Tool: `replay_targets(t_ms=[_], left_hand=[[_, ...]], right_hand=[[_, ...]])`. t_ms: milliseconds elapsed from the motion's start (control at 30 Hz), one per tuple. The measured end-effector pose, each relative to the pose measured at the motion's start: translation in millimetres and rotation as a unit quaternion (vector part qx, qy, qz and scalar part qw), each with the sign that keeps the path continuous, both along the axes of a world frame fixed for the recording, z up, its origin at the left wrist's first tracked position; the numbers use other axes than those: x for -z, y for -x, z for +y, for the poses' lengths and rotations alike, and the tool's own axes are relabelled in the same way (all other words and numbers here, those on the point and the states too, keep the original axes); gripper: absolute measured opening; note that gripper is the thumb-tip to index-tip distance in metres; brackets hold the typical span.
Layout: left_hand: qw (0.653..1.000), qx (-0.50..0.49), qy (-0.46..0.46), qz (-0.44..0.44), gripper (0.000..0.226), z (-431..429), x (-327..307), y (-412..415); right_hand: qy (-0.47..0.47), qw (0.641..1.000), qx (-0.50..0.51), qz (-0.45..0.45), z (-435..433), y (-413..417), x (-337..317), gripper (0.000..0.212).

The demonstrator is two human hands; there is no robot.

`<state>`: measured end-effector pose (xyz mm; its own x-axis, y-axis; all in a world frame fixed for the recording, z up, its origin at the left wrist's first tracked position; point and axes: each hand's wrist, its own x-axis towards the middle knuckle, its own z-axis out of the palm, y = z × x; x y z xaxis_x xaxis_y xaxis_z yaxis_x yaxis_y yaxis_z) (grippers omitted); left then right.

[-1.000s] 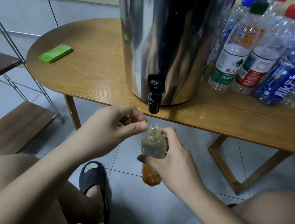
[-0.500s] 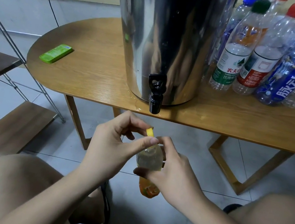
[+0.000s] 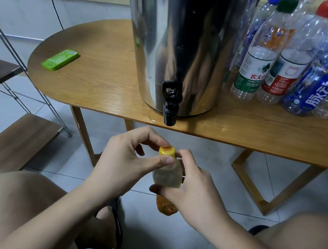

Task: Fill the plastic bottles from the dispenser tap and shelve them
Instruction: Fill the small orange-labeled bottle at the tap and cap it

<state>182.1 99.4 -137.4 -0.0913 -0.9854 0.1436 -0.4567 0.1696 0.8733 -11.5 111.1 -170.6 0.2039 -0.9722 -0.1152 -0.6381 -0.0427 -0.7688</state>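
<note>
A small clear plastic bottle [image 3: 166,174] with an orange label, filled with liquid, is held upright below the table edge. My right hand [image 3: 193,191] grips its body. My left hand [image 3: 129,159] pinches the yellow cap [image 3: 167,151] sitting on the bottle's neck. Straight above them is the black tap [image 3: 171,103] of the steel dispenser [image 3: 177,39], which stands on the wooden table [image 3: 103,66]. No liquid runs from the tap.
Several capped plastic bottles [image 3: 295,59] crowd the table to the right of the dispenser. A green flat pack [image 3: 60,59] lies on the table's left. A metal rack with wooden shelves [image 3: 10,140] stands at the left. A small puddle [image 3: 151,118] wets the table edge by the tap.
My left hand brought the yellow cap from beside the open neck onto the bottle's top. The bottle dropped slightly lower under the tap.
</note>
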Motion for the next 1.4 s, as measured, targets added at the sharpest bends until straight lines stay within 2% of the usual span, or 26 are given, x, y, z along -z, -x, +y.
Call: replay_targets(t_ms=[233,400,600,700,867,1033,1233,1300,1400], left_hand=[[1.0,0.001,-0.02,-0.008,0.035,-6,-2,-1],[0.999,0.041,-0.026,0.002,0.024,-5,-6,-3],[0.996,0.072,-0.04,-0.016,0.026,-4,-14,-6],[0.998,0.057,-0.008,-0.025,0.025,-2,-13,-4],[0.993,0.027,0.074,-0.089,0.023,-5,-10,-4],[0.988,-0.024,0.115,-0.096,0.039,-3,-9,3],[0.974,-0.073,0.127,-0.173,0.068,-6,-3,6],[0.973,-0.067,0.143,-0.167,0.062,-6,-3,8],[0.983,-0.025,0.129,-0.13,0.039,-8,-6,5]], right_hand=[[0.021,1.0,-0.003,0.023,0,-2,5,0.076],[0.029,0.999,0.008,0.019,-3,1,3,0.076],[0.028,0.999,0.007,0.021,-5,2,0,0.076],[0.034,0.999,0.008,0.025,-5,1,1,0.076],[0.043,0.999,0.003,0.024,-5,-1,2,0.075],[0.045,0.999,0.006,0.026,-3,-3,2,0.073],[0.044,0.998,0.001,0.045,-2,-5,1,0.067],[0.042,0.998,0.007,0.035,-3,-5,1,0.068],[0.045,0.999,0.016,0.02,-5,-3,0,0.072]])
